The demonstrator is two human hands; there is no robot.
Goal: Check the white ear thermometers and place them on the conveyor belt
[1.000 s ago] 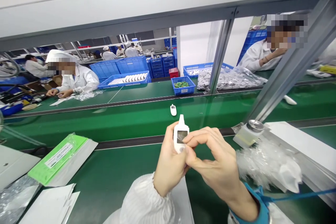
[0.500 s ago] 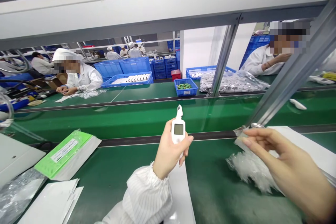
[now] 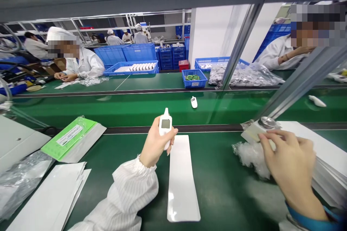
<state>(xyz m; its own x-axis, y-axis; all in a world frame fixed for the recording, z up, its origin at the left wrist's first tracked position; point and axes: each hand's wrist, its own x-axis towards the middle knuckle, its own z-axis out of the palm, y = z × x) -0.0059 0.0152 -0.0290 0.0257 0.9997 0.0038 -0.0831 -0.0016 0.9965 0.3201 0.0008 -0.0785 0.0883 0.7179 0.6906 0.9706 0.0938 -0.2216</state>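
My left hand (image 3: 157, 139) is closed around a white ear thermometer (image 3: 165, 123) with a small grey screen and its narrow tip pointing up. Under and beside that hand, a long white glossy strip (image 3: 183, 184) lies on the green bench. At the right, my right hand (image 3: 291, 158) has thumb and fingers pinched together at the edge of a pale block (image 3: 253, 130); anything between the fingertips is too small to make out. A round metal piece (image 3: 268, 122) sits on the block. Crumpled clear film (image 3: 252, 157) lies below it.
A green belt (image 3: 135, 110) crosses ahead, carrying a white thermometer (image 3: 194, 102) and another white piece (image 3: 317, 101). A green labelled packet (image 3: 72, 137) and white sheets (image 3: 51, 191) lie left. Stacked white sheets (image 3: 328, 173) lie right, near a slanted metal post (image 3: 300, 75). Co-workers sit opposite.
My left hand has moved left with the thermometer, uncovering more of the white strip. My right hand has come down to the pale block, fingertips closed. The belt thermometer has shifted slightly right.
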